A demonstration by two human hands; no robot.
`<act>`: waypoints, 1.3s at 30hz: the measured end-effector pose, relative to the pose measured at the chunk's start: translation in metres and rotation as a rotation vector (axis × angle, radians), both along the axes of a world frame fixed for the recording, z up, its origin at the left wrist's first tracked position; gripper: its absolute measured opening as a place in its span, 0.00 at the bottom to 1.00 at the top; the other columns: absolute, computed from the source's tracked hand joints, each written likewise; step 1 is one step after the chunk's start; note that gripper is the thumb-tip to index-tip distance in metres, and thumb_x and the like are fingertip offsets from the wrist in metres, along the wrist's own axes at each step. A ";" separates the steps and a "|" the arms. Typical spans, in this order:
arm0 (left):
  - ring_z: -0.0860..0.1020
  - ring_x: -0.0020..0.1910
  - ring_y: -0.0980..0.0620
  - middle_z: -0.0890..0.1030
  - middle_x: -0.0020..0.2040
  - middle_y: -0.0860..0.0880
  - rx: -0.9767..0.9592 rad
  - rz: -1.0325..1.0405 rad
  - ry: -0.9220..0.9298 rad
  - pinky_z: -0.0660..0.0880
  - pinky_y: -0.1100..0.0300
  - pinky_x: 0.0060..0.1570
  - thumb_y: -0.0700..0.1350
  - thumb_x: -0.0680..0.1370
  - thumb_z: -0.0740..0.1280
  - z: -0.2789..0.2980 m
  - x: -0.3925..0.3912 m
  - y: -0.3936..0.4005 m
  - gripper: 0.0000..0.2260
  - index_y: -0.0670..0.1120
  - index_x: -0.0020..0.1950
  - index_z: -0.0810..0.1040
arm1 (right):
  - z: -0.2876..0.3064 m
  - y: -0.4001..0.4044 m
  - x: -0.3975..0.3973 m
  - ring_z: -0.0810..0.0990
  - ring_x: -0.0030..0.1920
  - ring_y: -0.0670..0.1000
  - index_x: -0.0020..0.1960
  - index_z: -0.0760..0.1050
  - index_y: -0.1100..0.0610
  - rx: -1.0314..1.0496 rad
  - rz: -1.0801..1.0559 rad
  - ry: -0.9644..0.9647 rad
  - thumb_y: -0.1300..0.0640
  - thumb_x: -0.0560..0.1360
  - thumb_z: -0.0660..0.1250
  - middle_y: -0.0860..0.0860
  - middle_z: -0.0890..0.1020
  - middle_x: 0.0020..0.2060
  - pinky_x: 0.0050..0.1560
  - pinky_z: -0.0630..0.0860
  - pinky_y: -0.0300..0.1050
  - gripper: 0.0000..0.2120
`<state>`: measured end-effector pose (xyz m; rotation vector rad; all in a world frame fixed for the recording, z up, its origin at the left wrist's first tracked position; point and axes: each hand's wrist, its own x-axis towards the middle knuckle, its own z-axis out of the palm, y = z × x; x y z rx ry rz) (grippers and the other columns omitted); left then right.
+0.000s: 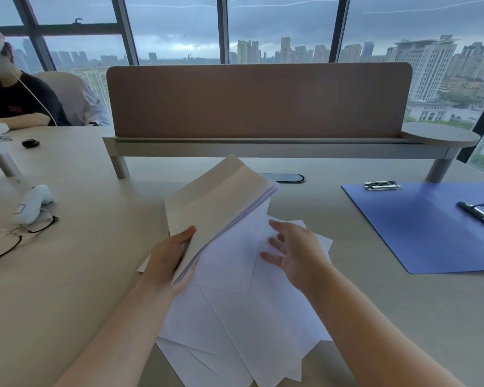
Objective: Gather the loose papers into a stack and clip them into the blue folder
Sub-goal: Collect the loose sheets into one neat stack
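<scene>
My left hand [169, 258] grips a stack of white papers [218, 202] by its near edge and holds it tilted up above the desk. Several loose white sheets [243, 317] lie spread and overlapping on the desk in front of me. Over these sheets hovers my right hand [294, 250], fingers apart, holding nothing. The blue folder [419, 230] lies flat and open at the right, with a metal clip [382, 185] at its far edge and a black spring clamp [479, 213] near its right side.
Glasses [14, 238] and a white handheld device [34, 202] lie at the left. A brown divider panel [259, 100] on a raised shelf spans the back of the desk [67, 275]. Another person [14, 99] sits at far left, near a small black object [30, 143].
</scene>
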<state>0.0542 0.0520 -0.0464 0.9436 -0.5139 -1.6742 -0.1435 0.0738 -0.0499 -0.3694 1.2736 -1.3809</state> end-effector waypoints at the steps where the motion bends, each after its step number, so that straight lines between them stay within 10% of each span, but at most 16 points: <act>1: 0.82 0.26 0.55 0.85 0.32 0.48 0.002 0.004 0.005 0.75 0.68 0.23 0.36 0.80 0.63 -0.001 0.001 -0.001 0.04 0.41 0.48 0.77 | 0.003 -0.001 0.003 0.77 0.61 0.59 0.56 0.75 0.59 0.012 -0.006 -0.046 0.62 0.75 0.72 0.56 0.74 0.56 0.51 0.81 0.62 0.11; 7: 0.83 0.28 0.54 0.85 0.34 0.46 -0.017 0.005 0.040 0.76 0.67 0.25 0.35 0.80 0.64 -0.004 0.001 -0.002 0.03 0.40 0.52 0.77 | -0.003 -0.004 0.023 0.85 0.42 0.61 0.51 0.77 0.64 0.041 0.095 0.017 0.64 0.75 0.71 0.62 0.84 0.49 0.38 0.83 0.52 0.06; 12: 0.80 0.25 0.56 0.83 0.32 0.47 -0.025 -0.053 0.102 0.75 0.69 0.23 0.37 0.81 0.62 0.000 0.006 -0.005 0.04 0.39 0.51 0.77 | -0.010 -0.009 0.019 0.85 0.40 0.57 0.50 0.80 0.55 0.021 0.280 0.740 0.65 0.74 0.67 0.55 0.85 0.40 0.47 0.83 0.50 0.08; 23: 0.82 0.28 0.57 0.84 0.35 0.48 -0.036 -0.031 0.225 0.76 0.68 0.24 0.38 0.80 0.64 -0.006 0.019 -0.013 0.09 0.40 0.59 0.75 | 0.004 0.012 -0.081 0.72 0.33 0.53 0.40 0.78 0.63 0.216 0.475 1.424 0.58 0.69 0.68 0.53 0.77 0.33 0.35 0.68 0.43 0.07; 31: 0.84 0.31 0.55 0.86 0.37 0.48 -0.054 -0.037 0.036 0.77 0.67 0.27 0.36 0.80 0.64 -0.014 0.000 -0.006 0.13 0.42 0.64 0.74 | 0.008 0.033 -0.054 0.76 0.50 0.54 0.49 0.69 0.51 0.306 0.505 1.615 0.35 0.65 0.73 0.49 0.76 0.51 0.41 0.71 0.47 0.25; 39: 0.84 0.31 0.55 0.86 0.37 0.48 -0.047 -0.025 0.011 0.77 0.67 0.26 0.36 0.79 0.64 -0.015 0.000 -0.010 0.14 0.42 0.66 0.73 | 0.010 0.031 -0.058 0.76 0.49 0.52 0.57 0.71 0.51 0.212 0.420 1.369 0.45 0.66 0.78 0.47 0.75 0.49 0.41 0.72 0.46 0.26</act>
